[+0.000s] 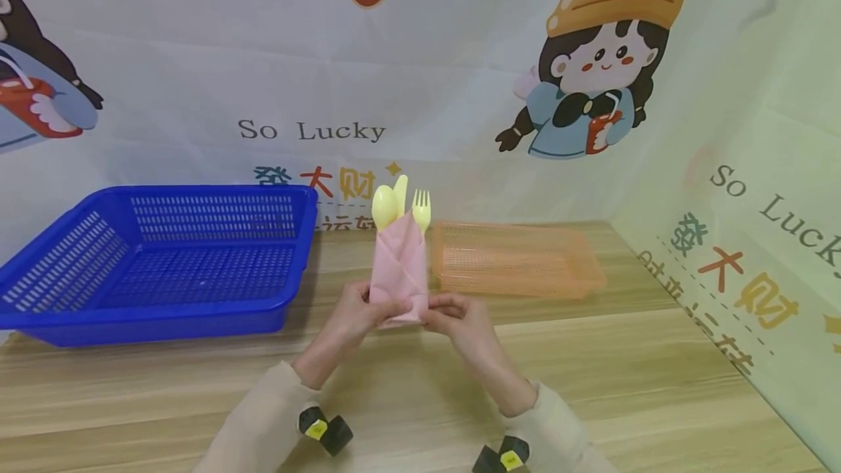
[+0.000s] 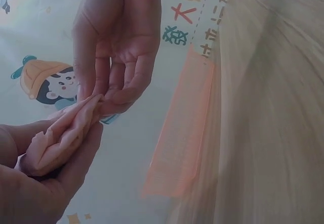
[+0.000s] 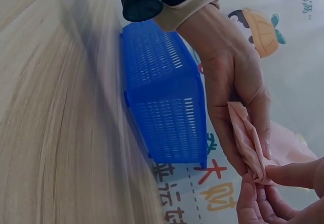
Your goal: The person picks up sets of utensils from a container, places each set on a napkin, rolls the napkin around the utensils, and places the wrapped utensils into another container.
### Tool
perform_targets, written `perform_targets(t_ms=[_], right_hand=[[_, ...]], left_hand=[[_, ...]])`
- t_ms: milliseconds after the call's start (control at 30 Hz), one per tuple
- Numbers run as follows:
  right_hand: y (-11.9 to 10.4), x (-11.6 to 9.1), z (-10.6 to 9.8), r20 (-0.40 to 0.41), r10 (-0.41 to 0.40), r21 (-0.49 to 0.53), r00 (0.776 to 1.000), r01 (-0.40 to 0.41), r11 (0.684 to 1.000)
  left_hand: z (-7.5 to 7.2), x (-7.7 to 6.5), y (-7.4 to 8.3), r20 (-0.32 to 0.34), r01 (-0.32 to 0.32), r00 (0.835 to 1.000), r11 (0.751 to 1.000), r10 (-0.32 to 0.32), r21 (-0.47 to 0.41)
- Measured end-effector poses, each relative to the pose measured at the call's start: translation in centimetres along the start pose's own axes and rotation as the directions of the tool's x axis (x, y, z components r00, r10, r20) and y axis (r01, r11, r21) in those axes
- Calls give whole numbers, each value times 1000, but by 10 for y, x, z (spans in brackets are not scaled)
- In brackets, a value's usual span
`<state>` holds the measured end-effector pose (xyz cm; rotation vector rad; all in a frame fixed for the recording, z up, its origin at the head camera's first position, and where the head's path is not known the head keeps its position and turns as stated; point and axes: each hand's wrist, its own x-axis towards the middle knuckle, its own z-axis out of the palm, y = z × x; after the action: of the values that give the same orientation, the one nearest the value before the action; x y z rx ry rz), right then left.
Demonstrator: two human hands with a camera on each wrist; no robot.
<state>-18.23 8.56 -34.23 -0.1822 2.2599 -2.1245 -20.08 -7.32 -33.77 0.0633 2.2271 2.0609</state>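
A pink napkin [image 1: 399,268], folded into a pouch, is held upright above the table. From its top stick out a pale yellow spoon [image 1: 385,204], a knife [image 1: 400,194] and a fork [image 1: 422,209]; their handles are hidden inside. My left hand [image 1: 358,314] grips the napkin's lower left, with the thumb across its front. At the lower right corner, my right hand [image 1: 465,320] pinches the edge between thumb and fingers. In the right wrist view, the napkin's bottom edge [image 3: 247,138] looks bunched in layers between both hands.
On the left of the wooden table [image 1: 420,393] stands a large blue plastic basket [image 1: 217,318]. A shallow orange basket [image 1: 585,287] lies behind and right of the napkin. Printed cloth [image 1: 447,93] hangs along the back and right side.
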Motion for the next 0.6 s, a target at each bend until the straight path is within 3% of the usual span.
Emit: perform_targets(t_ms=[233, 600], right_hand=[[0, -3, 1, 0, -8, -12, 1000, 8, 1000], [-1, -3, -2, 57, -11, -34, 998, 13, 999]], left_hand=[[-3, -2, 1, 9, -9, 1000, 998, 9, 61], [-5, -2, -2, 22, -13, 1000, 998, 12, 57]])
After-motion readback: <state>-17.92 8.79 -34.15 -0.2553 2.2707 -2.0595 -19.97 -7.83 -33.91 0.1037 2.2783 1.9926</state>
